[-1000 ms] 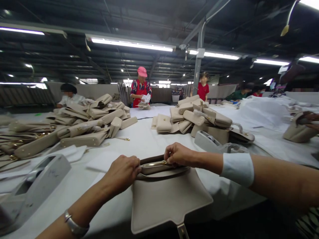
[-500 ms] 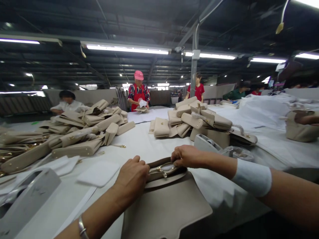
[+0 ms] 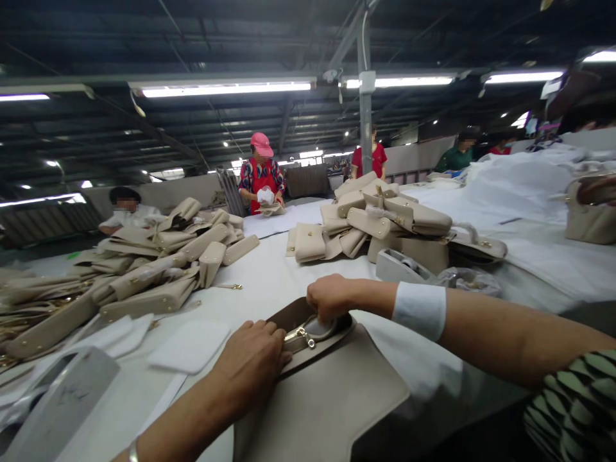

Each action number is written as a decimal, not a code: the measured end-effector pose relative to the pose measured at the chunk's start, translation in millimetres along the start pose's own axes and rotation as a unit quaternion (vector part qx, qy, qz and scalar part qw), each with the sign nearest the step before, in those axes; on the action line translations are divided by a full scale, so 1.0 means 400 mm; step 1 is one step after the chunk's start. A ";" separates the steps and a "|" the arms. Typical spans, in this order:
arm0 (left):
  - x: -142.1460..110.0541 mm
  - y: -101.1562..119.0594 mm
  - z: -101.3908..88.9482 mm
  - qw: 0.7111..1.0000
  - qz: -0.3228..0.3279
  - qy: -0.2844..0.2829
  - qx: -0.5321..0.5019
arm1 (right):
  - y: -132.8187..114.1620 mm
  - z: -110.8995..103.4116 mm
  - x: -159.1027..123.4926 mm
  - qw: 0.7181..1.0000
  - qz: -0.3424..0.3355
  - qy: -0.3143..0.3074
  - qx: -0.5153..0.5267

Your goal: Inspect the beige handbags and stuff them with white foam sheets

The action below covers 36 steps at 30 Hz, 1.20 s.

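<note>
A beige leather handbag (image 3: 317, 391) lies on the table in front of me, its wide flap toward me and its mouth open, showing a brown lining. A gold zipper with its pull (image 3: 298, 337) runs along the mouth. My left hand (image 3: 250, 362), with a silver bracelet on the wrist, grips the bag's near side beside the zipper. My right hand (image 3: 330, 298), with a white cuff above it, pinches the far edge of the mouth. The inside of the bag is mostly hidden by my hands.
The white-covered table (image 3: 269, 276) holds two heaps of beige bags (image 3: 158, 269) (image 3: 370, 221). White pads (image 3: 190, 346) lie near my left hand, and grey tape dispensers (image 3: 404, 268) (image 3: 62, 410) stand on both sides. A co-worker in a red apron (image 3: 262, 173) works across the table.
My right hand has moved left along the bag's mouth, closer to my left hand. The zipper's gold pull now shows nearer my left hand, and the camera view has tilted.
</note>
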<state>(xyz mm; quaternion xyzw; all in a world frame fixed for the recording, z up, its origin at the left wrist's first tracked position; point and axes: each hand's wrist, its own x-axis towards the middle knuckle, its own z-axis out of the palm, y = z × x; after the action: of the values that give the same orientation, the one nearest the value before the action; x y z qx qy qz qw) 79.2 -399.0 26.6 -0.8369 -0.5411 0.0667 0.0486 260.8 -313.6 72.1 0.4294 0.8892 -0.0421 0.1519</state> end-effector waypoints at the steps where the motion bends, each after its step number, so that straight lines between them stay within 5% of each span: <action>1: -0.001 0.002 -0.002 1.000 -0.016 0.000 -0.017 | -0.001 -0.004 0.003 1.000 -0.006 -0.001 -0.006; 7: 0.026 0.004 0.005 0.990 0.005 0.033 -0.138 | -0.014 0.016 0.009 0.999 -0.036 -0.001 -0.017; 13: 0.047 -0.033 0.046 0.994 0.041 0.062 -0.084 | 0.010 0.033 -0.007 0.997 -0.010 0.057 0.054; 17: 0.053 -0.036 0.058 0.987 0.051 0.101 -0.117 | 0.009 0.045 -0.021 0.995 -0.027 0.090 0.009; 24: 0.025 0.020 0.027 0.991 0.050 0.068 -0.105 | -0.008 0.028 -0.027 0.998 -0.050 0.031 -0.034; 29: 0.044 0.018 0.037 0.997 0.068 0.044 0.002 | -0.003 0.068 -0.005 0.990 -0.044 0.124 -0.049; 36: 0.068 -0.024 0.045 0.995 0.041 0.073 -0.060 | -0.006 0.108 -0.059 0.979 -0.024 0.200 0.013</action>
<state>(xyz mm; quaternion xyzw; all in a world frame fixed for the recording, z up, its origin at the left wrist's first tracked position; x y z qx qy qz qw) 78.7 -370.3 8.8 -0.8624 -0.5044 -0.0256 0.0351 282.9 -341.8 38.2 0.4098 0.9110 0.0296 -0.0357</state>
